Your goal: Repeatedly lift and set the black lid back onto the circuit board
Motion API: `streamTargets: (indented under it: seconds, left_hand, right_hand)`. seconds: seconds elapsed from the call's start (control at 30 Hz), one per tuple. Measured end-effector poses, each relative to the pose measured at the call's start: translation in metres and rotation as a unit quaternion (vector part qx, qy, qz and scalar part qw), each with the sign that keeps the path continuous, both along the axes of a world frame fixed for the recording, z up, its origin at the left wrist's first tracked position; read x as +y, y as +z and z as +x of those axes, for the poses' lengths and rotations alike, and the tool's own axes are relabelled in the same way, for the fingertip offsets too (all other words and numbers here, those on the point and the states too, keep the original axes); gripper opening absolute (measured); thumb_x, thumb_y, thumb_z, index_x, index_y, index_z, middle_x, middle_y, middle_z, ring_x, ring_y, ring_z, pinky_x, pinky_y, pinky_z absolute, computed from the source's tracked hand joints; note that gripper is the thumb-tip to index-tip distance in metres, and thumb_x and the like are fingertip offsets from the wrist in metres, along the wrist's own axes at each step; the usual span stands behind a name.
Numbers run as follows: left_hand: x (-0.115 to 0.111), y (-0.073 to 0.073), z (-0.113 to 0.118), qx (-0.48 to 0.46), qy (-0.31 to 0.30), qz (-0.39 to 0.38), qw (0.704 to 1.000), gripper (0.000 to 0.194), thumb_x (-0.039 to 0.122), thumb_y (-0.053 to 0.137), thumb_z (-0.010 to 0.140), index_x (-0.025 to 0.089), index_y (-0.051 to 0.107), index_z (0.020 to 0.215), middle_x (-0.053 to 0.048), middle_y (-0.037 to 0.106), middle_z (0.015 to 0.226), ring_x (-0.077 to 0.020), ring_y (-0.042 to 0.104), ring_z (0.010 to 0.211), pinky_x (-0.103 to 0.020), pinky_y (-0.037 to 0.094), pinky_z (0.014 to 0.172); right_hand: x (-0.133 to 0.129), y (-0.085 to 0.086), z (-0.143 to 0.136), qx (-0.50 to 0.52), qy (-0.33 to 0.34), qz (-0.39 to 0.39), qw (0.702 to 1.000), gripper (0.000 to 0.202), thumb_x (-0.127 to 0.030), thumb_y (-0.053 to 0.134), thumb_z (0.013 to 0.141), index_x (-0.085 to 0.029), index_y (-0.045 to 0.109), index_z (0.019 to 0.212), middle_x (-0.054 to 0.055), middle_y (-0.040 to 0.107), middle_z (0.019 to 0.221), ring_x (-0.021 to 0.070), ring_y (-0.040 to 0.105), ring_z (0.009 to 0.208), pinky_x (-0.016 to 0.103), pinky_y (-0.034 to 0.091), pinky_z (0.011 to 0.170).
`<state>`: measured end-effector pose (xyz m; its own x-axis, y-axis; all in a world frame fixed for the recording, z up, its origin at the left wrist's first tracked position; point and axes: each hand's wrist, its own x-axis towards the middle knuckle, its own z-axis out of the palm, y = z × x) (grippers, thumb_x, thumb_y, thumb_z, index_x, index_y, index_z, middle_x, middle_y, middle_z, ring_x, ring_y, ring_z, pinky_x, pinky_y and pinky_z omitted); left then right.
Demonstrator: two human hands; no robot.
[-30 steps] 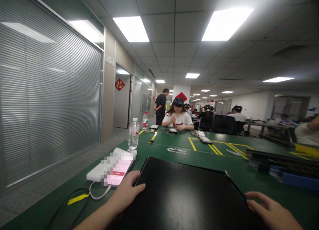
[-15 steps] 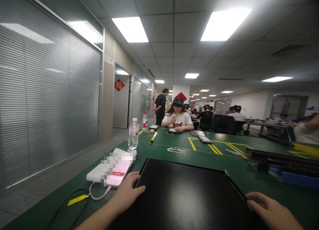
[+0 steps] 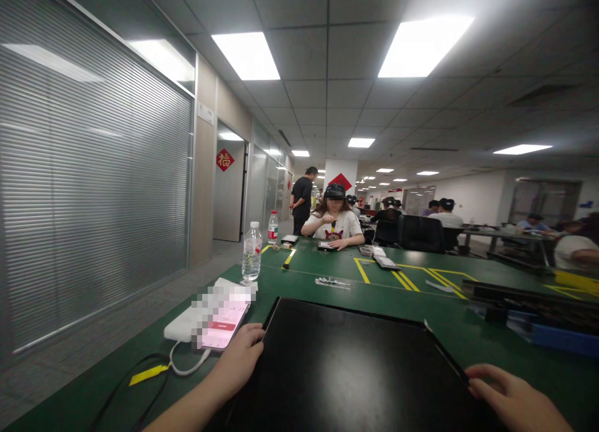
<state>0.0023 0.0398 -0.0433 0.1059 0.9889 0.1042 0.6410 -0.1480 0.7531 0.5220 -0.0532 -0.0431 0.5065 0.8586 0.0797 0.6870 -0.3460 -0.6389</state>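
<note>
A large flat black panel (image 3: 355,363) with a thin raised rim lies in front of me on the green table (image 3: 299,282). My left hand (image 3: 238,360) grips its left edge, the fingers bent at the rim and the thumb no longer spread over the surface. At the right edge, my right hand (image 3: 510,391) holds the rim between curled fingers and thumb. The undersides of both grips are hidden by the panel. Just left of my left hand is a phone (image 3: 224,326) with a lit pink screen, resting by a white object.
A water bottle (image 3: 251,252) stands beyond the phone, with a white cable (image 3: 189,371) and yellow tag (image 3: 148,374) nearer. Dark and blue trays (image 3: 561,338) sit at right. Across the table, a person (image 3: 333,226) works on a small device.
My left thumb has drawn back from the panel's surface to its left edge. My right hand has barely shifted. The person opposite has raised a hand slightly.
</note>
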Motion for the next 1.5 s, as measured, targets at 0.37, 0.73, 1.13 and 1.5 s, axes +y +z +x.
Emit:
streamTargets:
  seconds: [0.37, 0.73, 1.13, 1.5]
  left_hand:
    - [-0.002, 0.001, -0.001, 0.002, -0.004, -0.003, 1.000, 0.041, 0.025, 0.052, 0.081, 0.016, 0.087, 0.101, -0.019, 0.070, 0.147, -0.0331, 0.062, 0.144, -0.043, 0.043, 0.127]
    - [-0.004, 0.002, 0.000, 0.022, -0.010, 0.021, 0.999, 0.033, 0.024, 0.061, 0.081, 0.017, 0.084, 0.102, -0.020, 0.070, 0.145, -0.0344, 0.064, 0.141, -0.046, 0.044, 0.125]
    - [-0.012, 0.009, -0.001, 0.091, -0.053, 0.041, 0.994, 0.041, 0.022, 0.055, 0.091, 0.006, 0.081, 0.118, -0.027, 0.064, 0.149, -0.0369, 0.062, 0.143, -0.048, 0.042, 0.128]
    - [-0.014, 0.011, -0.006, 0.171, -0.070, 0.027, 0.982, 0.052, 0.014, 0.047, 0.098, 0.007, 0.069, 0.145, -0.023, 0.067, 0.153, -0.0347, 0.058, 0.148, -0.048, 0.039, 0.129]
  right_hand:
    - [0.003, -0.007, 0.008, -0.007, 0.008, 0.014, 1.000, 0.049, -0.068, 0.056, 0.056, -0.033, 0.083, 0.079, 0.007, 0.085, 0.085, 0.0429, 0.078, 0.092, 0.053, 0.058, 0.086]
    - [0.003, -0.012, 0.013, -0.028, 0.018, 0.050, 0.998, 0.038, -0.060, 0.062, 0.057, -0.033, 0.082, 0.074, 0.007, 0.084, 0.079, 0.0402, 0.078, 0.081, 0.048, 0.061, 0.075]
    - [-0.002, 0.006, -0.003, 0.007, 0.008, 0.016, 1.000, 0.046, -0.064, 0.055, 0.051, -0.035, 0.082, 0.074, 0.007, 0.085, 0.083, 0.0419, 0.078, 0.088, 0.052, 0.058, 0.080]
    - [-0.007, 0.018, -0.015, 0.022, 0.002, 0.011, 1.000, 0.053, -0.065, 0.050, 0.050, -0.032, 0.080, 0.078, 0.008, 0.084, 0.080, 0.0401, 0.075, 0.077, 0.052, 0.054, 0.077]
